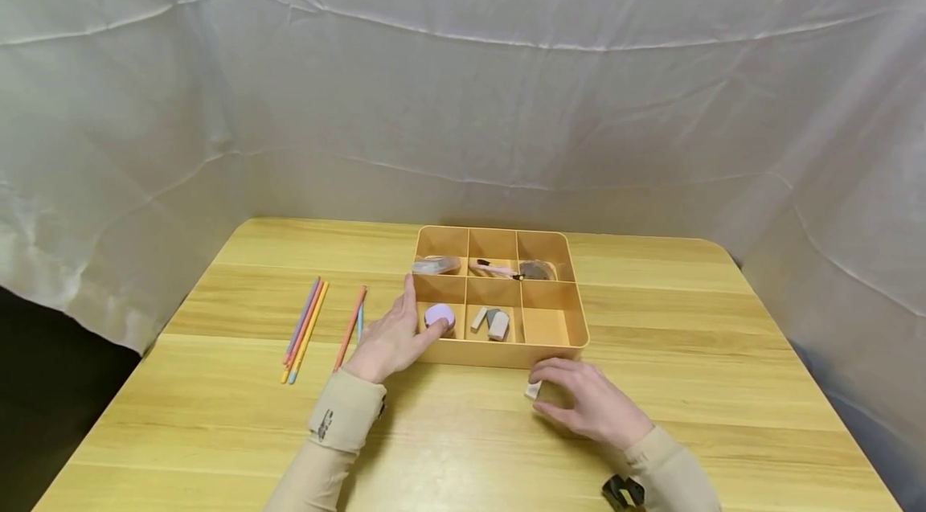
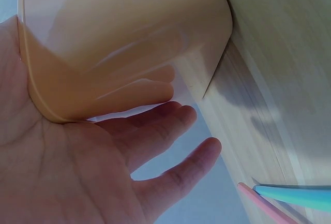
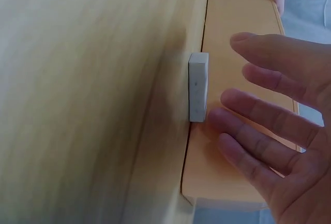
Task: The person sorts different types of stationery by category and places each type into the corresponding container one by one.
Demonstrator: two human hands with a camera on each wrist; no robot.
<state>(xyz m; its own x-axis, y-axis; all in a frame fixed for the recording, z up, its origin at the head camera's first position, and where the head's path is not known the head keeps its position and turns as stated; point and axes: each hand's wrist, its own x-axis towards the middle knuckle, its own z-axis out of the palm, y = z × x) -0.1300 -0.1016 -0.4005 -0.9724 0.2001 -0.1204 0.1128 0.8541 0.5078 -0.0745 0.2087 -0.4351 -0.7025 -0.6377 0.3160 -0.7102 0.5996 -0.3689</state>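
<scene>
An orange tray [image 1: 499, 353] with several compartments stands on the wooden table. My left hand [image 1: 394, 339] rests at its front left corner, palm against the edge, fingers extended along the outside. The thumb reaches over the rim beside a rounded lilac object [image 1: 438, 313] in the front left compartment. In front of the tray, a white eraser-like block [image 3: 198, 87] is on the table, close to the tray's wall. My right hand [image 1: 589, 399] hovers around this block, fingers spread and apart from it in the right wrist view.
Pale and grey blocks [image 1: 497, 325] lie in the front middle compartment. Across the back row are a clear plastic item [image 1: 436, 265], a thin pink item [image 1: 493, 268] and a dark grey item [image 1: 535, 271]. Several coloured pencils [image 1: 311, 327] lie left of the tray. A pale curtain [image 1: 506, 110] hangs behind.
</scene>
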